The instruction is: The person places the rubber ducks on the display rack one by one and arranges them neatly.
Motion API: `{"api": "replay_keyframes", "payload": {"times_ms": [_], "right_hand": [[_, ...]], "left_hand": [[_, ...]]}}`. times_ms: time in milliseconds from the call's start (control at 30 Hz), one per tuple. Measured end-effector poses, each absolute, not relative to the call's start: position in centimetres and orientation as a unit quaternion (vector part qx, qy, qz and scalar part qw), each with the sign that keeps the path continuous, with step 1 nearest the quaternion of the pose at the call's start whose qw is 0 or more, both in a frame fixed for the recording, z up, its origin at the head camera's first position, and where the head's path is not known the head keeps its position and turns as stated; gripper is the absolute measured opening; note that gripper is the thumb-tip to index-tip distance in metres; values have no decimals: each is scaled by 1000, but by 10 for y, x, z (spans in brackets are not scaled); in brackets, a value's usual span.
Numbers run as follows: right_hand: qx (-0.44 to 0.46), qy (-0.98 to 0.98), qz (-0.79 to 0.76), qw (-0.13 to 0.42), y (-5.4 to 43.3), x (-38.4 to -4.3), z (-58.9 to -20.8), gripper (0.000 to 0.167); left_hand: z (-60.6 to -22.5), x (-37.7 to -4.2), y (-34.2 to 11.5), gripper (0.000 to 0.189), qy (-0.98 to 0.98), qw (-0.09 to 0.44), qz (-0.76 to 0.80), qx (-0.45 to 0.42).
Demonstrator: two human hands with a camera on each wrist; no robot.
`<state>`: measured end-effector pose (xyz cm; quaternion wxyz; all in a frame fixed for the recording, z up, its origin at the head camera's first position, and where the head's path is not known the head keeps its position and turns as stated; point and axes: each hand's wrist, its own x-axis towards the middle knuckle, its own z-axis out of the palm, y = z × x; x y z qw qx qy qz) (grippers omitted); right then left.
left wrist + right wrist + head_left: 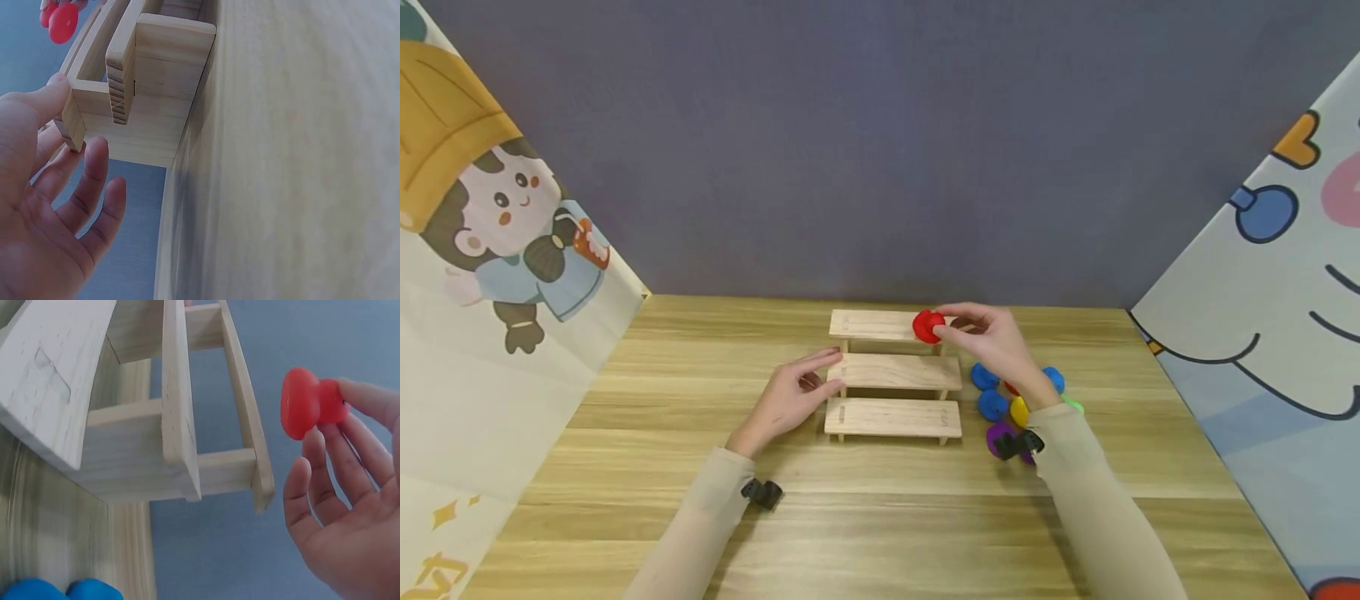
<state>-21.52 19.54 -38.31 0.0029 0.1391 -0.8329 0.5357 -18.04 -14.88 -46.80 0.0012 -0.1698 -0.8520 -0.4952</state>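
A three-tier wooden step stand (895, 417) is on the table. My left hand (787, 394) is at its left side. In the left wrist view, the left hand (53, 206) pinches the end of the middle plank (72, 122) between thumb and fingers. My right hand (996, 340) holds a glossy red mushroom-shaped piece (927, 326) by its narrower end, overlapping the right part of the top plank (872, 323) in the head view. The right wrist view shows the red piece (300, 403) pinched by thumb and fingers, wide side toward the stand, a gap between them.
Several coloured pieces lie right of the stand, partly hidden under my right forearm: blue (992, 405), yellow (1018, 412), purple (1000, 437), green and red. A grey-blue panel (880, 150) closes the back of the wood-grain table (880, 525). Printed cartoon panels flank both sides.
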Motion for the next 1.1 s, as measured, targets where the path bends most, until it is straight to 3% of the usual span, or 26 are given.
{"api": "replay_keyframes", "payload": {"times_ms": [400, 1100], "right_hand": [[153, -829, 538, 30, 176, -225, -386, 34], [172, -812, 557, 2, 139, -235, -384, 32]], "left_hand": [[-468, -184, -148, 52, -849, 5, -500, -171], [-471, -181, -148, 50, -851, 2, -500, -161]]}}
